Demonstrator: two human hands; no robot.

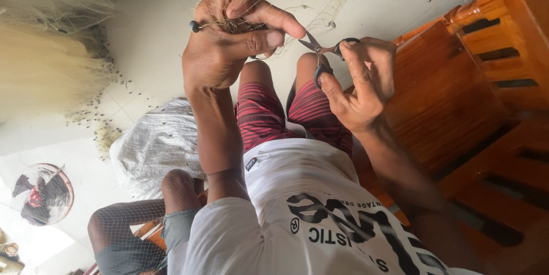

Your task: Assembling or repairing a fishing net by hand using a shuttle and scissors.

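Observation:
My left hand (229,40) is raised in front of me, fist closed on a bunched clump of thin fishing net (229,15) with a dark small weight at its left end. My right hand (363,83) holds small black-handled scissors (326,52), thumb and finger through the loops, blades pointing left toward the left thumb and the net strands. Fine net threads trail from the bunch across the pale floor toward the upper right. My knees in red striped shorts (286,109) lie below the hands.
A wooden bench or chair (474,92) with slats fills the right side. A large pale heap of net (46,52) lies at the left. A grey-white sack (154,143) sits near another person's bent knee (177,186). A round basket (43,195) is at lower left.

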